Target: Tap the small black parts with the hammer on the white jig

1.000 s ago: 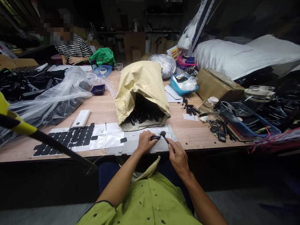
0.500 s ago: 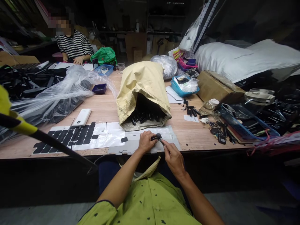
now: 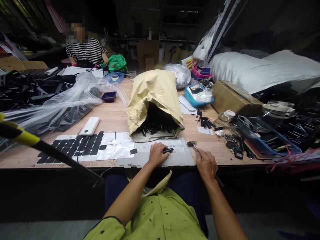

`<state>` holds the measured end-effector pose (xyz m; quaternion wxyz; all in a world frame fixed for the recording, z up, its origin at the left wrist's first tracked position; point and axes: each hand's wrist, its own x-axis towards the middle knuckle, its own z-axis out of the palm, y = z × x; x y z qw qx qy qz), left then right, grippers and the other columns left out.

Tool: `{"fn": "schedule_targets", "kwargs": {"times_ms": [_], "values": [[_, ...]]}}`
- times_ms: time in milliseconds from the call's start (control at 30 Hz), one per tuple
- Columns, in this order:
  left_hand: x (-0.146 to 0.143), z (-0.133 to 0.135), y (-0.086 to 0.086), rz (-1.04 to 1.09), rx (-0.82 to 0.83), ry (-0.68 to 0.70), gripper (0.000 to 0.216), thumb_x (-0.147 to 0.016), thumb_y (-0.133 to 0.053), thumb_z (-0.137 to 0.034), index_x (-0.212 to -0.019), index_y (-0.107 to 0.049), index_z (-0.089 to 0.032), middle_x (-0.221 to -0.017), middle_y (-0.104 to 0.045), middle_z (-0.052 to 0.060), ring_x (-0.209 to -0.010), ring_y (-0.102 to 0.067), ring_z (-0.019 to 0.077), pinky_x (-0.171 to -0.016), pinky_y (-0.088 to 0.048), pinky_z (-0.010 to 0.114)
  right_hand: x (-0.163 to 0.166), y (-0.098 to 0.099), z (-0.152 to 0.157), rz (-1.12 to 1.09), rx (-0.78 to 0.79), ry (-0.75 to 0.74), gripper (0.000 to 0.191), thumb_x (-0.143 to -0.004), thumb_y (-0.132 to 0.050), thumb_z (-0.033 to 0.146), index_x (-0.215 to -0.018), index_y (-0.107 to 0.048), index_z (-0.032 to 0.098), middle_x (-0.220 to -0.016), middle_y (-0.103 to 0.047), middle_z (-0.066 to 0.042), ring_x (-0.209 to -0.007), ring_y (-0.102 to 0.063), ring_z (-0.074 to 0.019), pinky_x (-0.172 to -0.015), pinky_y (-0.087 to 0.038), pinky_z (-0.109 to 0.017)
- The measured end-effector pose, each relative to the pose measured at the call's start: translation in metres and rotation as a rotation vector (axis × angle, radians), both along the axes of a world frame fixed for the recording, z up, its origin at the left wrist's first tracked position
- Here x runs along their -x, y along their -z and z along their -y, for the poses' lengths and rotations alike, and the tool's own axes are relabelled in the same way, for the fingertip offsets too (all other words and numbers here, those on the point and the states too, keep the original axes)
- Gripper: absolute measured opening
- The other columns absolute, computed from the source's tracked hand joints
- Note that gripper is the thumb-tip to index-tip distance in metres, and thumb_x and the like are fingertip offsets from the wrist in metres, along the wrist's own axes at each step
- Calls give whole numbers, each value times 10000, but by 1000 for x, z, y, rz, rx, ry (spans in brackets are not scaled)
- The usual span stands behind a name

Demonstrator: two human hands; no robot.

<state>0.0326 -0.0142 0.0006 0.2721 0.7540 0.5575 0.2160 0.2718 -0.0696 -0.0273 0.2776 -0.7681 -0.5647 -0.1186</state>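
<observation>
My left hand point(image 3: 157, 155) is closed on a small black pen-shaped piece point(image 3: 168, 150) over the grey board point(image 3: 140, 159) at the table's near edge. Its exact kind is not clear. Off to the right, my right hand point(image 3: 207, 164) grips the handle of a small hammer point(image 3: 192, 144), whose head lies past the board's right edge. Just behind the board, a cream sack point(image 3: 155, 85) lies with its mouth facing me, and many similar black pieces point(image 3: 157, 127) show inside.
On the left are a white power bank point(image 3: 90, 126), a sheet of black stickers point(image 3: 77, 144) and clear plastic film. Black pieces point(image 3: 205, 122), a jar point(image 3: 226, 116) and a blue basket point(image 3: 270, 140) stand right. A co-worker in stripes point(image 3: 86, 51) sits far left.
My right hand has moved right with the hammer, away from the black piece. My left hand stays near its place, still holding the piece. The co-worker's one hand has shifted toward the green bag.
</observation>
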Motion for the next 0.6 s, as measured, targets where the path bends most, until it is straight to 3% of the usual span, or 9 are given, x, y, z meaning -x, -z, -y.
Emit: {"fn": "schedule_targets", "kwargs": {"times_ms": [167, 367, 600], "values": [[1, -1, 0, -6, 2, 2, 145, -795, -726, -275, -938, -739, -252, -945, -681, 39, -994, -546, 245, -906, -401, 393, 6, 10, -9, 124, -56, 102, 263, -875, -525, 196, -1016, -746, 213, -798, -557, -68, -736, -417, -185, -627, -242, -309], [11, 3, -1, 29, 1, 88, 145, -771, -729, -270, -914, -748, -274, -947, -652, 35, -971, -543, 239, -901, -420, 395, 13, 10, -10, 201, -62, 110, 258, -875, -508, 189, -1021, -720, 206, -795, -523, -64, -743, -398, -184, -622, -232, -316], [66, 61, 12, 8, -97, 270, 225, -713, -778, -197, -922, -728, -262, -1290, -590, 74, -1217, -498, 300, -1032, -430, 468, 14, 11, -11, 246, -58, 126, 240, -883, -510, 187, -1007, -714, 211, -787, -533, -57, -745, -422, -192, -623, -227, -310]]}}
